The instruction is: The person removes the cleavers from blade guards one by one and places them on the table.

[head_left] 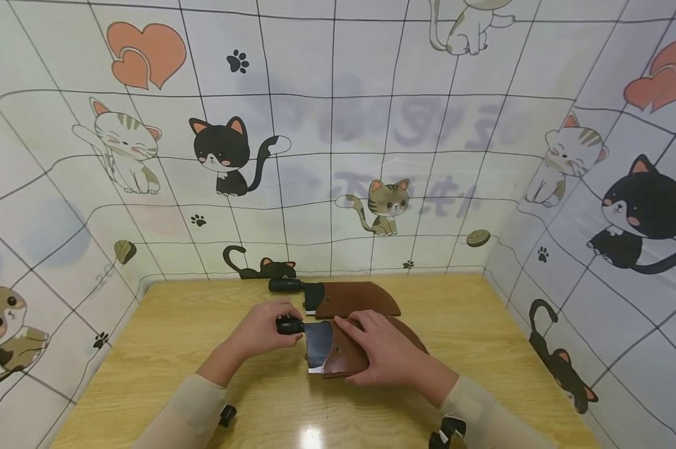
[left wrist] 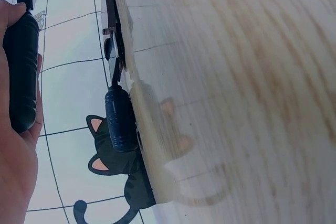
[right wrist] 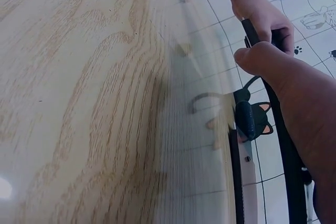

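Note:
A broad cleaver [head_left: 317,343] with a black handle is held just above the table, its blade mostly inside a brown leather sheath [head_left: 343,360]. My left hand [head_left: 262,328] grips the black handle [left wrist: 22,72]. Across the sheath lies my right hand [head_left: 391,355], its fingers over the far side and thumb at the near edge. A strip of dark blade shows between handle and sheath. Behind it, a second cleaver [head_left: 314,296] rests on the table in a similar brown sheath [head_left: 357,299], its black handle [left wrist: 121,119] pointing left.
The wood-grain table [head_left: 248,405] has a glossy top. A white sheet [head_left: 366,125] printed with cats, hearts and grid lines hangs behind it and along both sides. Black wrist devices [head_left: 450,430] sit on both sleeves.

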`<state>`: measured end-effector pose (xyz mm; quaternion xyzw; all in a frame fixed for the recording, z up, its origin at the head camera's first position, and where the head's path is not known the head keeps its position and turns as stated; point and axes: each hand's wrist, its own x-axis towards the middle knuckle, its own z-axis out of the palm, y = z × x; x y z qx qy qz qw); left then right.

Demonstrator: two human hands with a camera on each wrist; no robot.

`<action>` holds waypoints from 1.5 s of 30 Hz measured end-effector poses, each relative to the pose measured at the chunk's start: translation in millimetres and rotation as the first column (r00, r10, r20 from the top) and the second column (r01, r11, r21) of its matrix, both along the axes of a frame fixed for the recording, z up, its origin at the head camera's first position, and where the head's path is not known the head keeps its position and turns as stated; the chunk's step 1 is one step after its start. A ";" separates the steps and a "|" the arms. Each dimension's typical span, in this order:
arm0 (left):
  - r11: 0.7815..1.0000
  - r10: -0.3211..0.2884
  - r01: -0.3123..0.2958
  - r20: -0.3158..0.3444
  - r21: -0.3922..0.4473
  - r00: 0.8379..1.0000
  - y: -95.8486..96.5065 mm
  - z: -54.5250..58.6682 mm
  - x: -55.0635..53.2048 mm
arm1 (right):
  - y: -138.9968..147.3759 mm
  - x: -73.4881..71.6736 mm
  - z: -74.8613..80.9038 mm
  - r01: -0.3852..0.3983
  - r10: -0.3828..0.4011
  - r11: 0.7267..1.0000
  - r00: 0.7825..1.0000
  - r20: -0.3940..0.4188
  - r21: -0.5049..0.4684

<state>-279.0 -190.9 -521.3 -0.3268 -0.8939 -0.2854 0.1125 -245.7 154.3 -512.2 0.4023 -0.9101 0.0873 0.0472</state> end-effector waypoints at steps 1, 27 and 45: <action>1.000 -0.001 0.001 -0.004 0.000 1.000 0.2 0.8 0.3 | 0.2 -0.2 -0.3 0.001 -0.001 1.000 1.000 -0.001 0.003; 1.000 -0.018 0.018 -0.037 -0.003 0.999 0.8 4.3 5.9 | 1.3 4.0 5.8 -0.007 0.007 1.000 1.000 -0.003 -0.012; 1.000 0.023 -0.023 -0.039 -0.001 0.999 -18.8 7.2 4.4 | 25.6 -5.1 3.7 -0.014 0.015 0.999 1.000 0.015 -0.028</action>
